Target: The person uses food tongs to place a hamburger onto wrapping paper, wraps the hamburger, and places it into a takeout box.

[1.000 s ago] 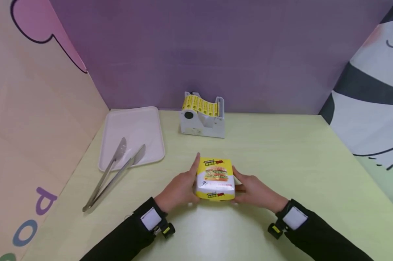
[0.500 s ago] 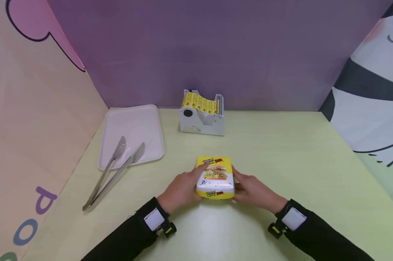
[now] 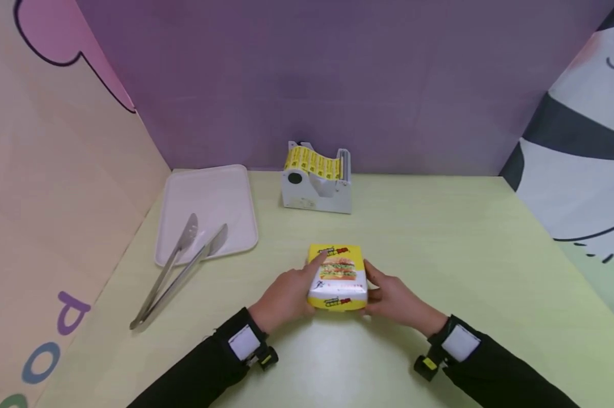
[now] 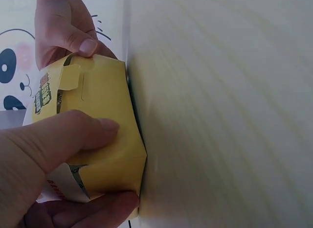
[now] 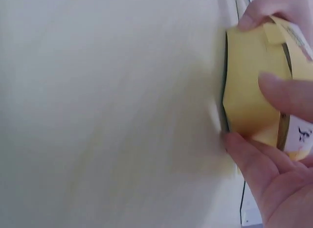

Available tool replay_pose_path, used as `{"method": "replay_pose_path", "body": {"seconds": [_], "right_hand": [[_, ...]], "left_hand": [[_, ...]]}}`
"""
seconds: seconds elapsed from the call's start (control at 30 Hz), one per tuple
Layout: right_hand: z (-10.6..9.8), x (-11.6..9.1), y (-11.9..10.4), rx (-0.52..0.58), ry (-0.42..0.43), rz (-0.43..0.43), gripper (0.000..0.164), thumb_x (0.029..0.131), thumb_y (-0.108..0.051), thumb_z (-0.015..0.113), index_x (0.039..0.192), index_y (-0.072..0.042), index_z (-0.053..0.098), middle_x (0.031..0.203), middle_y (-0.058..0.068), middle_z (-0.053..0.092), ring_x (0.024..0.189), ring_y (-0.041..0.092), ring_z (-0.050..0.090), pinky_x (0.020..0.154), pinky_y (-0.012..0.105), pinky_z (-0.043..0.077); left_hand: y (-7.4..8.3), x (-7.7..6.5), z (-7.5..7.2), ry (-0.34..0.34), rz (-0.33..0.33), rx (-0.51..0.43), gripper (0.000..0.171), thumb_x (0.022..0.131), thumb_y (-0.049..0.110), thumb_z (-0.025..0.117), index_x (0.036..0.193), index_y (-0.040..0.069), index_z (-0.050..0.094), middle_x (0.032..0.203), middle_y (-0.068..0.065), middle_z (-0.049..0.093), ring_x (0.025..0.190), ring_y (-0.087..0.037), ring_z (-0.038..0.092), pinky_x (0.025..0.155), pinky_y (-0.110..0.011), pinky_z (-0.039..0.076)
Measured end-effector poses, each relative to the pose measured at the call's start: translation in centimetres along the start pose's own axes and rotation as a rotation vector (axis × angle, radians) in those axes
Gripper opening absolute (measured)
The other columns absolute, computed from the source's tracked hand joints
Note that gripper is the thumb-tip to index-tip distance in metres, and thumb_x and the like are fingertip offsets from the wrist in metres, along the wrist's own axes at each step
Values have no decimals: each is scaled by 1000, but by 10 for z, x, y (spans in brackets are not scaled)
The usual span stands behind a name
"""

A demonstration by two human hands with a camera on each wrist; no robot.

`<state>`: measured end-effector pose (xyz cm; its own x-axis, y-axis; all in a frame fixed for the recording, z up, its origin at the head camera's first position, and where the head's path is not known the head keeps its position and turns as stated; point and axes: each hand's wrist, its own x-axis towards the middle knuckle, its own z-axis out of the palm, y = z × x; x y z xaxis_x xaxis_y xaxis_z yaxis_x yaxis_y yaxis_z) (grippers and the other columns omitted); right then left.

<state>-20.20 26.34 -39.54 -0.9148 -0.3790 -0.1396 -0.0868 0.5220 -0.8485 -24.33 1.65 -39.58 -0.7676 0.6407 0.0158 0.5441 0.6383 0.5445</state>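
Note:
A yellow and white cardboard burger box (image 3: 337, 277) with a printed burger on its lid sits at the middle of the table. My left hand (image 3: 284, 293) grips its left side, the index finger lying over the lid's corner. On the opposite side, my right hand (image 3: 405, 300) holds the box by its right corner. In the left wrist view, the left thumb (image 4: 93, 132) presses the yellow front wall below a small tab (image 4: 70, 77) that overlaps the front. The right fingers (image 5: 254, 162) reach low along the box's side in the right wrist view.
A white tray (image 3: 210, 192) stands at the back left, with metal tongs (image 3: 188, 233) leaning over its front edge. Behind the box is a grey dispenser (image 3: 307, 196) carrying a roll of yellow labels (image 3: 312, 162). A purple wall (image 3: 317, 85) closes off the back.
My left index finger has moved from the box's side onto its lid. The right hand has kept its hold, and the box has stayed in about the same place.

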Motion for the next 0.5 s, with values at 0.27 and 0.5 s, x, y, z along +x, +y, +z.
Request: {"method": "replay_pose_path", "body": {"seconds": [0.27,0.5], "right_hand": [[9,-8,-10,-373,83,-19,90,85,-4,73,150,12,12,142,30,43,119,38,56,89,37,53],[12,-7,-18,-411,158,76,88,79,-2,77,149,8,24,117,20,56,86,18,58,70,27,52]], "left_hand": [[1,0,-3,3,-10,27,107,70,7,85,155,14,21,81,-4,61,68,-15,53,60,-24,45],[1,-1,-1,6,1,36,104,72,6,83,155,12,21,91,-9,65,72,-15,55,63,-25,46]]}}
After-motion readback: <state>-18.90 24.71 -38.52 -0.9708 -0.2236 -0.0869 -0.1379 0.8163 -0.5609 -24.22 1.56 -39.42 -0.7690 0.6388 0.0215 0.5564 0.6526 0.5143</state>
